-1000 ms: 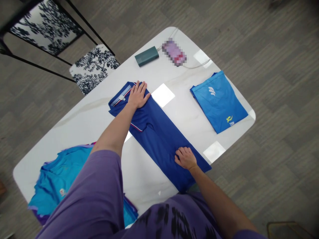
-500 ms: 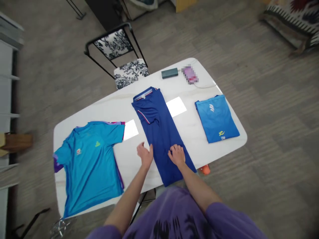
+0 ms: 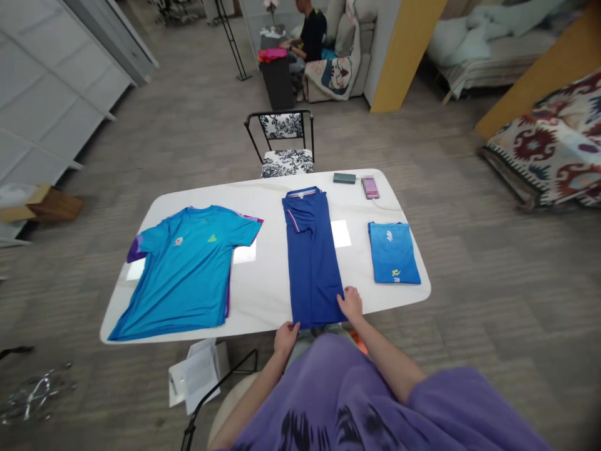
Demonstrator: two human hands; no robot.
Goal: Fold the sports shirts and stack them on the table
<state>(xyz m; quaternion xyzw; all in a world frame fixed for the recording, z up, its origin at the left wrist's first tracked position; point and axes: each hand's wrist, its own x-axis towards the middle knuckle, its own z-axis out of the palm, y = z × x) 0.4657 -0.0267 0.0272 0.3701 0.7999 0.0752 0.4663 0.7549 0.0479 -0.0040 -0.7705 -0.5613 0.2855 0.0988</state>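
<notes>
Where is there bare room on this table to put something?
On the table, a wide gap lies between turquoise shirt and navy shirt, toward the near edge; a narrower strip separates navy shirt and folded blue shirt. Crowded: the navy shirt's near end, with left hand and right hand, and the far right corner, with dark block and phone.

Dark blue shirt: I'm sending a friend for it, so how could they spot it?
On the white table, between the spread turquoise shirt and the folded lighter blue shirt, lies the dark blue shirt. Unlike both neighbours, it is a long strip with red-and-white sleeve trim.
</notes>
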